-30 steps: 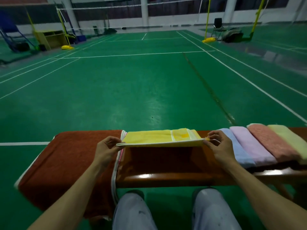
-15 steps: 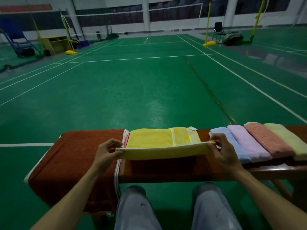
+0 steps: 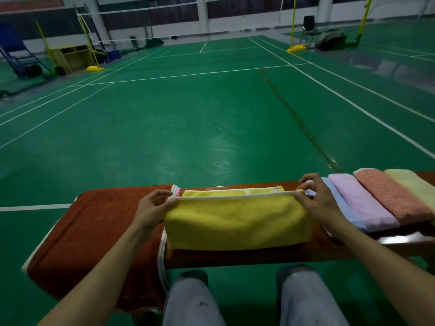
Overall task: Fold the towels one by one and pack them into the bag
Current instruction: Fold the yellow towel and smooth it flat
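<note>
The left hand (image 3: 153,208) pinches the left end of the yellow towel's (image 3: 237,222) white-trimmed hem between thumb and forefinger, with the other fingers loosely curled behind. The right hand (image 3: 317,201) grasps the right end of the same hem in the same way. The hem runs taut from one pinch to the other. Below the fingers, the towel's doubled body lies on the wooden bench (image 3: 259,257), with its near fold towards the person's knees (image 3: 193,302). Just beyond the fingertips a further strip of the same yellow cloth shows, lying flat.

Directly outside the left fingers, a rust-brown towel (image 3: 98,231) is spread over the bench end and hangs down its front. Its white-striped edge touches the yellow towel's left side and runs under the left wrist. Directly outside the right fingers lie four rolled or folded towels, packed side by side. The pale blue towel (image 3: 339,208) is against the back of the right hand, followed by the lilac towel (image 3: 362,203), the salmon towel (image 3: 390,198) and the pale green towel (image 3: 414,189). The blue one crowds the right-hand corner of the hem.

Far past the fingers stretches a green court floor (image 3: 188,125) with white lines, net posts and a black chair (image 3: 309,24).
</note>
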`<state>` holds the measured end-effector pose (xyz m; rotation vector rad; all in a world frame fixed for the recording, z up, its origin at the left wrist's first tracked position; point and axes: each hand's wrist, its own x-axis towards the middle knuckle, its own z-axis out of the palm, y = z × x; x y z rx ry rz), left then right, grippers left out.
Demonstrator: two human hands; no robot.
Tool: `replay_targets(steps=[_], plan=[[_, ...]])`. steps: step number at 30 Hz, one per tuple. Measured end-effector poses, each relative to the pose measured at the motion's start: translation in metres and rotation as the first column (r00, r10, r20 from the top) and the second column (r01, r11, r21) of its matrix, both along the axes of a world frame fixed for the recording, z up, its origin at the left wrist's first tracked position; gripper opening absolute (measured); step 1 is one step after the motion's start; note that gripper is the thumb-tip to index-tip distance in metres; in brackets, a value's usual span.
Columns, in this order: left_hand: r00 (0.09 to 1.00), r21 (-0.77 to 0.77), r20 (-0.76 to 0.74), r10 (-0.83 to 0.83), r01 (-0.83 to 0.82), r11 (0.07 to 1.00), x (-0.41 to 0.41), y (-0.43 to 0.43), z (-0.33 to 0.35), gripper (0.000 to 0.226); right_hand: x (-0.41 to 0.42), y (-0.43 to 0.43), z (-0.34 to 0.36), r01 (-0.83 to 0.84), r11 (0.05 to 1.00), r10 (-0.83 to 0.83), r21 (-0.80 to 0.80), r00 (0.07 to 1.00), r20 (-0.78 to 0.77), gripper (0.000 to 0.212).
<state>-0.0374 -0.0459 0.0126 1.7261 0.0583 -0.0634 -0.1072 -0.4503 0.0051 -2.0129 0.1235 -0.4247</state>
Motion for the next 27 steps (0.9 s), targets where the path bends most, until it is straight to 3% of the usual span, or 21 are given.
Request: replay_targets(steps=[4,9,15,24,27], plan=[[0.992,0.043,-0.069,0.102,-0.099,0.994,0.047,-0.016,-0.003,0.012,0.044,0.001,0.001,0.066,0.993,-0.077,-0.093,0.991,-0.113,0.029],[0.993,0.260,-0.057,0.108,-0.090,0.961,0.097,-0.022,-0.023,0.014,0.088,-0.001,-0.014,0.092,0.966,-0.144,-0.243,0.969,-0.203,0.027],[0.997,0.528,-0.010,0.072,-0.056,0.847,0.124,-0.021,-0.049,0.019,0.110,-0.006,-0.037,0.108,0.940,-0.211,-0.325,0.931,-0.299,0.029],[1.000,0.720,0.026,0.017,-0.030,0.694,0.125,-0.032,-0.058,0.026,0.106,0.001,-0.051,0.131,0.913,-0.251,-0.385,0.927,-0.279,0.028],[0.998,0.743,0.065,0.022,-0.063,0.666,0.123,-0.042,-0.050,0.029,0.099,0.005,-0.038,0.210,0.925,-0.286,-0.317,0.934,-0.216,0.030]])
